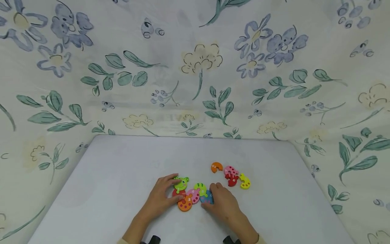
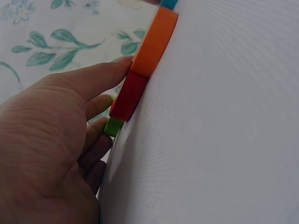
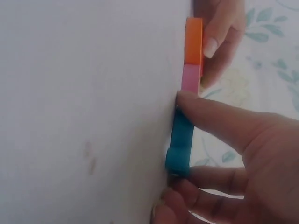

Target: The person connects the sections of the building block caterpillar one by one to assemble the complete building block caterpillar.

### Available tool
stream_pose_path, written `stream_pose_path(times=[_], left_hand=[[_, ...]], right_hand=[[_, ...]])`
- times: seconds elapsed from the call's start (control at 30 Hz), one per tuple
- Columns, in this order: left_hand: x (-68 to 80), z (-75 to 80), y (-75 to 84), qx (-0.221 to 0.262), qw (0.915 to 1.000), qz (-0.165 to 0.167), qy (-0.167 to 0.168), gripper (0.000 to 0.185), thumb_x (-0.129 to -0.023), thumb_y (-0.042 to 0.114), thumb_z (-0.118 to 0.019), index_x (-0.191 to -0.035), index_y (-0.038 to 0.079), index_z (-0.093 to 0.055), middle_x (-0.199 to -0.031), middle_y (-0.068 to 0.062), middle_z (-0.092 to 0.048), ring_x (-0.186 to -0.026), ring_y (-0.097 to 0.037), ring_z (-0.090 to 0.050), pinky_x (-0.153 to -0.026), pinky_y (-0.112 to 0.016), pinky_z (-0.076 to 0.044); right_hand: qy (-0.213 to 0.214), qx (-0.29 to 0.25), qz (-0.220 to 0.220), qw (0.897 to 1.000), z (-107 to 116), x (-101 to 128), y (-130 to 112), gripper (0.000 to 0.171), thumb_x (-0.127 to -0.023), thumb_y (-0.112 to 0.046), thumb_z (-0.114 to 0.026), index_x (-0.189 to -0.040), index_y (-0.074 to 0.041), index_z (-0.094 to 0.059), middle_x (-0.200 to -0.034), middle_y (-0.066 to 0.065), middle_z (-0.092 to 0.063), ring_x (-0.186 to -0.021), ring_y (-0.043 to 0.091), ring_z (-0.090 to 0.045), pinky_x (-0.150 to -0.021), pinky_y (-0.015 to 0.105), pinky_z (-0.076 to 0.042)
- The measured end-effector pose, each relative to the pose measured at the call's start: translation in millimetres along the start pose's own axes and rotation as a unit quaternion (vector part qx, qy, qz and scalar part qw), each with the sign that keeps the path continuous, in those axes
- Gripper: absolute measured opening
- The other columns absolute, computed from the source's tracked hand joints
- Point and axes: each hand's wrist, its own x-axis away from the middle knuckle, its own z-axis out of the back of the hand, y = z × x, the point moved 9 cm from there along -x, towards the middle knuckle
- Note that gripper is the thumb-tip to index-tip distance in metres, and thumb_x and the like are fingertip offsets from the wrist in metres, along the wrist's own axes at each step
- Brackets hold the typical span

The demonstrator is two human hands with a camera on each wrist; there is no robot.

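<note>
A chain of flat coloured puzzle pieces lies on the white table [image 1: 122,176]: green frog head [image 1: 181,184], red piece [image 1: 178,193], dotted orange piece [image 1: 185,203], pink piece [image 1: 194,195], lime piece [image 1: 200,188] and blue piece [image 1: 207,197]. My left hand [image 1: 166,195] brackets the head end, fingers over the green head and thumb [image 2: 100,77] against the orange piece [image 2: 154,42] beside the red piece [image 2: 128,98]. My right hand [image 1: 218,197] pinches the blue piece [image 3: 182,144], thumb [image 3: 210,112] on one side and fingers on the other, next to the pink piece [image 3: 190,77].
Loose pieces lie just beyond my right hand: an orange one [image 1: 216,167], a pink one [image 1: 230,170], a red one [image 1: 232,180] and a yellow one [image 1: 245,182]. A floral cloth [image 1: 195,67] rises behind and on both sides of the table.
</note>
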Motion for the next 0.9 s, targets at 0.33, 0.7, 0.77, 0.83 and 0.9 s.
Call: stream_pose_path(times=[0.33,0.7,0.77,0.83,0.9], left_hand=[[-0.4,-0.2,-0.4,0.002,1.0000,0.005,0.000,0.057,-0.082,0.032,-0.091,-0.134,0.023,-0.069,-0.156,0.010,-0.050,-0.144,-0.022,-0.041,-0.119,-0.053,-0.036],[0.5,-0.4,-2.7,0.001,1.0000,0.005,0.003,0.056,-0.083,0.032,-0.091,-0.134,0.024,-0.069,-0.155,0.010,-0.051,-0.144,-0.021,-0.042,-0.119,-0.053,-0.037],[0.5,-0.3,-2.0,0.005,1.0000,0.002,0.004,0.056,-0.083,0.033,-0.091,-0.134,0.023,-0.069,-0.155,0.010,-0.051,-0.143,-0.021,-0.042,-0.119,-0.053,-0.037],[0.5,0.1,-0.1,0.005,1.0000,-0.006,0.005,0.056,-0.083,0.033,-0.090,-0.134,0.022,-0.069,-0.155,0.008,-0.051,-0.143,-0.023,-0.042,-0.118,-0.055,-0.038],[0.6,0.8,1.4,0.003,0.9999,-0.011,0.005,0.055,-0.083,0.033,-0.090,-0.133,0.021,-0.069,-0.155,0.006,-0.051,-0.142,-0.024,-0.043,-0.117,-0.055,-0.038]], right_hand=[[-0.044,-0.085,0.008,0.995,6.8,3.0,6.3,0.057,-0.080,-0.042,-0.091,-0.116,-0.009,-0.063,-0.094,-0.002,-0.056,-0.081,0.015,-0.053,-0.071,0.033,-0.053],[-0.068,-0.123,0.018,0.990,24.9,2.4,31.1,0.054,-0.083,-0.034,-0.090,-0.125,-0.008,-0.067,-0.092,-0.002,-0.061,-0.084,0.017,-0.055,-0.072,0.034,-0.052],[-0.064,-0.121,0.017,0.991,31.3,3.0,36.4,0.054,-0.084,-0.034,-0.089,-0.127,-0.008,-0.067,-0.092,-0.003,-0.061,-0.084,0.017,-0.055,-0.073,0.034,-0.052],[-0.053,-0.124,0.014,0.991,38.4,3.4,43.4,0.054,-0.085,-0.032,-0.088,-0.129,-0.008,-0.067,-0.093,-0.004,-0.062,-0.085,0.016,-0.056,-0.073,0.032,-0.053],[-0.033,-0.131,0.006,0.991,47.1,3.8,51.4,0.052,-0.086,-0.029,-0.088,-0.129,-0.008,-0.067,-0.096,-0.003,-0.063,-0.086,0.016,-0.056,-0.072,0.032,-0.054]])
